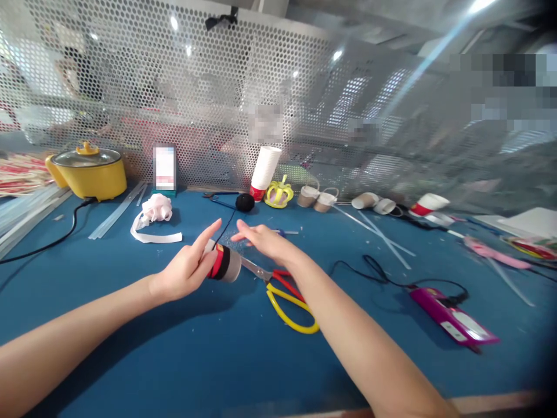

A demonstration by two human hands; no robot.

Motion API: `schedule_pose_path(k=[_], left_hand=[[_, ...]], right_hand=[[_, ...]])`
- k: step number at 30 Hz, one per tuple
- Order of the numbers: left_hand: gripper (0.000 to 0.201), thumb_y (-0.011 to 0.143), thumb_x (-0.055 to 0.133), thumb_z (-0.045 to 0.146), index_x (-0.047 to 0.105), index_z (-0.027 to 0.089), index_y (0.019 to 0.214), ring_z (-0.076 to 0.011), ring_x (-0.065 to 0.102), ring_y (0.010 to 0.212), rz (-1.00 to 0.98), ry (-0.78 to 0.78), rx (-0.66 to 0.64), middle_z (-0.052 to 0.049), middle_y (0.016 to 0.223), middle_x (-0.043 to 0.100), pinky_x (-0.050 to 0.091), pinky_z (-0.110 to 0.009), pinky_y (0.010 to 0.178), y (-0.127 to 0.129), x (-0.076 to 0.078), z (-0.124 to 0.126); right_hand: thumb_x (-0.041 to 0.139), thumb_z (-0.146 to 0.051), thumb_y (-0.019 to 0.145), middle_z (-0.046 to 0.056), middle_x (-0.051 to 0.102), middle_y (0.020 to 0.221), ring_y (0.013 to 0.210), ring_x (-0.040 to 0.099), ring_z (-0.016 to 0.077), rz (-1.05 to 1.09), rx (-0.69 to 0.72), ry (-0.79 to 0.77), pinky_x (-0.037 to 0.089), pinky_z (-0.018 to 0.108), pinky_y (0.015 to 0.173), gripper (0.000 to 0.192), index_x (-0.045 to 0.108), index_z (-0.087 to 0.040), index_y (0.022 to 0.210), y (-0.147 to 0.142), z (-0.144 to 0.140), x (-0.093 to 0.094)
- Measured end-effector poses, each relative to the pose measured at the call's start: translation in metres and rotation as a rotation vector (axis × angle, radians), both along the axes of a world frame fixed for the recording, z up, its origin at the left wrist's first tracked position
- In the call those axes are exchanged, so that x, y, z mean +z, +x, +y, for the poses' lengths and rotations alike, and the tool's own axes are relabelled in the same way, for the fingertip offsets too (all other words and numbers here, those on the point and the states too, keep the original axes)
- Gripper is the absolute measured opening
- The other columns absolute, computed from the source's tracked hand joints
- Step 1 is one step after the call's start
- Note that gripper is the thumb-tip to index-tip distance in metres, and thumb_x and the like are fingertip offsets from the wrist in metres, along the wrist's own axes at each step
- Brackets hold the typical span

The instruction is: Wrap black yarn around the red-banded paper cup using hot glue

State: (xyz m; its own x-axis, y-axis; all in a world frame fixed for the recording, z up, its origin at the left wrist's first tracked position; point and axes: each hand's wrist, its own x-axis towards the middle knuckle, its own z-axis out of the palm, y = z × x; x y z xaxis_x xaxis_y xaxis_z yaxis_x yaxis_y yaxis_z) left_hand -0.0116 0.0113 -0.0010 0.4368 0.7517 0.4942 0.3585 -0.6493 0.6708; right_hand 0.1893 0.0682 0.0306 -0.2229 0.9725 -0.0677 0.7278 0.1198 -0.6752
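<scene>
Reaching forward, I clasp the cup (230,265) in my left grip (188,270), index extended; right grip (256,238) hovers beside, fingers unclosed; blue tabletop (226,354) below, perforated screen (213,110) beyond

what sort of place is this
Probably a craft workshop: the blue table holds large scissors, a ball of black yarn and small cups with looped handles.
</scene>
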Motion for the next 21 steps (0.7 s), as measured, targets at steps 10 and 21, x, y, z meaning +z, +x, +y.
schedule_pose_path(k=[10,21], left_hand=[[0.055,0.088,0.037,0.025,0.018,0.013,0.139,-0.0073,0.035,0.047,-0.063,-0.153,-0.042,0.009,0.054,0.033,0.03,-0.02,0.049,0.004,0.006,0.0],[0.057,0.08,0.051,0.029,0.035,0.014,0.133,-0.0146,0.055,0.075,-0.244,-0.772,0.126,-0.002,0.08,0.061,0.042,-0.027,0.069,0.01,0.009,0.004]], right_hand=[[0.061,-0.045,0.072,0.003,0.065,0.07,0.069,0.057,0.0125,0.776,0.055,0.053,0.043,0.025,0.066,0.03,0.065,-0.016,0.067,-0.04,-0.021,0.0],[0.054,-0.031,0.082,0.001,0.062,0.063,0.061,0.056,0.0107,0.514,0.099,0.431,0.045,0.023,0.062,0.023,0.066,-0.016,0.069,-0.029,-0.04,0.028]])
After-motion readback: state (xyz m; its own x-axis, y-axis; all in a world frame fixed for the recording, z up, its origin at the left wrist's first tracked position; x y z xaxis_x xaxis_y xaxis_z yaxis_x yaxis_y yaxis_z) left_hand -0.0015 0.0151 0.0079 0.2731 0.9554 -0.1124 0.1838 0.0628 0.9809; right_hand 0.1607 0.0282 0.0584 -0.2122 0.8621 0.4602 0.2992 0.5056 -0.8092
